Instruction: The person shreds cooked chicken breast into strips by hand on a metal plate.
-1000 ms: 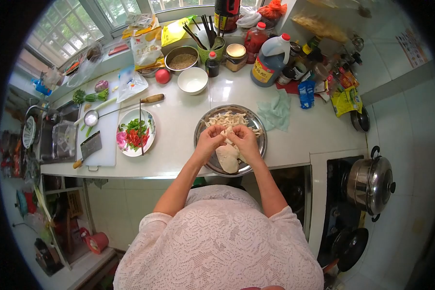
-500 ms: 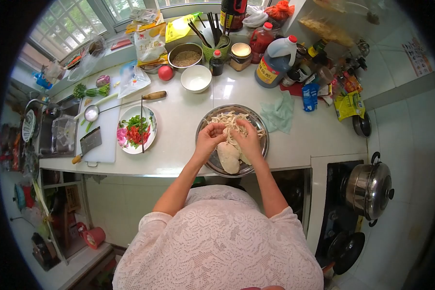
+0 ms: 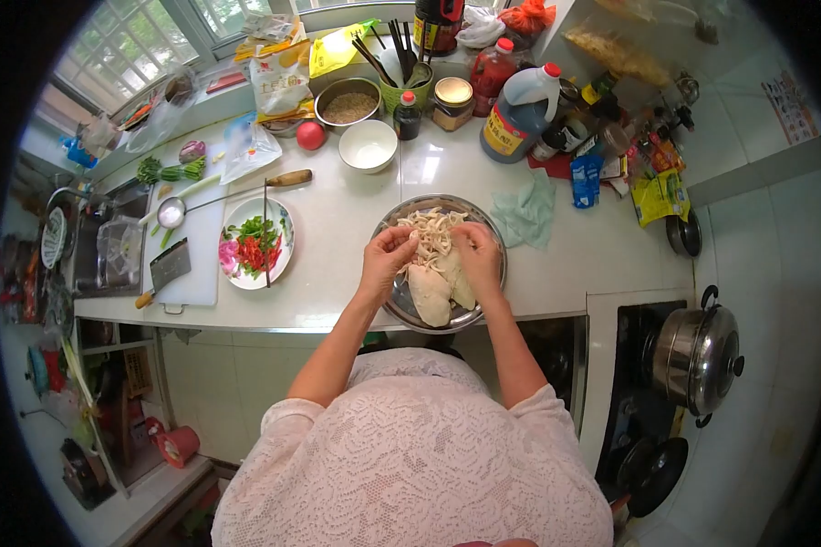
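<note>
A round steel plate (image 3: 394,305) holds a heap of pale shredded chicken (image 3: 433,228) at its far side. Nearer me on the plate lie two larger pieces of cooked chicken breast, the left one (image 3: 429,296) plainer to see than the right one (image 3: 458,284). Over the plate's left side, my left hand (image 3: 388,263) is closed in a pinch, with a small pale bit of chicken at the fingertips. My right hand (image 3: 480,260) hovers over the right side, its fingers pinched together and pointing down at the shreds; what they hold is hidden.
Left of the plate stands a dish of cut peppers (image 3: 283,260) with chopsticks across it, then a cutting board (image 3: 201,283) with a cleaver (image 3: 171,264). Behind are a white bowl (image 3: 368,148) and bottles (image 3: 518,118). A green cloth (image 3: 524,214) lies right, a steel pot (image 3: 698,358) beyond.
My hands were close together over the shreds and have moved apart, left hand to the left and right hand to the right. More of the shredded heap shows between them.
</note>
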Motion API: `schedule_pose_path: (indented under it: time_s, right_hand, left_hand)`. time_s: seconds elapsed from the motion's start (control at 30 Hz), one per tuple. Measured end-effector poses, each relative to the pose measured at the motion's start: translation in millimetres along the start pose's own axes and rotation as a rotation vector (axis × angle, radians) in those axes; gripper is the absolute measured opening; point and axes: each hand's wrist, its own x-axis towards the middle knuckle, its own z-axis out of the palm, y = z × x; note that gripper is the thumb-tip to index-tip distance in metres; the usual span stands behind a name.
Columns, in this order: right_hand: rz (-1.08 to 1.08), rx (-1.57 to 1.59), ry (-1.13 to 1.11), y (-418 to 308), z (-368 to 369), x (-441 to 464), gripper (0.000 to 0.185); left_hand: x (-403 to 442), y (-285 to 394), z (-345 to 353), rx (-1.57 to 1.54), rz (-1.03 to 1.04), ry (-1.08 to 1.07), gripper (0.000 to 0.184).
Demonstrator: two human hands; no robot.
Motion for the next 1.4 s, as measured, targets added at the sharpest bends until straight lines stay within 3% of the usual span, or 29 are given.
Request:
schedule_pose_path:
  time_s: [0.03,0.1,0.2,0.33,0.43,0.5,0.57,0.63,0.7,0.8,0.9,0.97,1.1,1.2,1.3,1.4]
  right_hand:
    - [0.001,-0.001,0.001,-4,5,-3,0.009]
    - [0.36,0.241,-0.205,-15,13,-10,0.01]
    - [0.481,0.437,-0.336,-25,11,-9,0.008]
    - [0.499,0.4,-0.346,-31,7,-7,0.008]
    - [0.423,0.201,-0.388,-35,6,-7,0.008]
    - [0.252,0.069,-0.349,-38,9,-9,0.006]
    - [0.24,0.118,-0.323,-41,10,-9,0.006]
    - [0.229,0.166,-0.297,-41,10,-8,0.006]
    - [0.32,0.407,-0.135,-35,8,-4,0.007]
    - [0.456,0.564,-0.186,-29,-5,3,0.004]
    - [0.483,0.596,-0.205,-19,3,-2,0.004]
    - [0.49,0.592,-0.244,-12,7,-8,0.004]
    - [0.54,0.572,-0.3,-15,11,-9,0.003]
    - [0.566,0.648,-0.317,-22,11,-6,0.005]
    - [0.539,0.669,-0.377,-21,10,-6,0.007]
    - [0.656,0.706,-0.267,-19,9,-3,0.009]
  left_hand:
    - [0,-3,1,-0.014,-0.001,-0.031,0.022]
    - [-1,-4,5,-0.026,-0.002,-0.062,0.022]
    - [-4,0,9,-0.032,-0.005,-0.084,0.023]
    - [-5,1,5,0.066,0.022,-0.139,0.024]
    - [-5,2,5,0.13,0.029,-0.156,0.022]
    - [-5,3,5,0.134,0.032,-0.16,0.02]
    - [-3,4,5,-0.109,-0.144,-0.13,0.014]
    - [3,-1,2,-0.151,-0.177,-0.068,0.015]
    - [7,-5,-5,-0.194,-0.208,-0.005,0.016]
    - [4,-3,-8,-0.257,-0.188,-0.036,0.015]
    - [-6,15,7,-0.39,-0.249,-0.171,0.013]
    - [-4,11,12,-0.218,-0.23,-0.233,0.017]
    - [-1,5,10,-0.074,-0.14,-0.238,0.015]
    - [-4,10,15,-0.044,-0.15,-0.154,0.011]
    - [0,15,7,-0.025,-0.227,-0.233,0.009]
    - [1,17,7,-0.131,-0.239,-0.237,0.008]
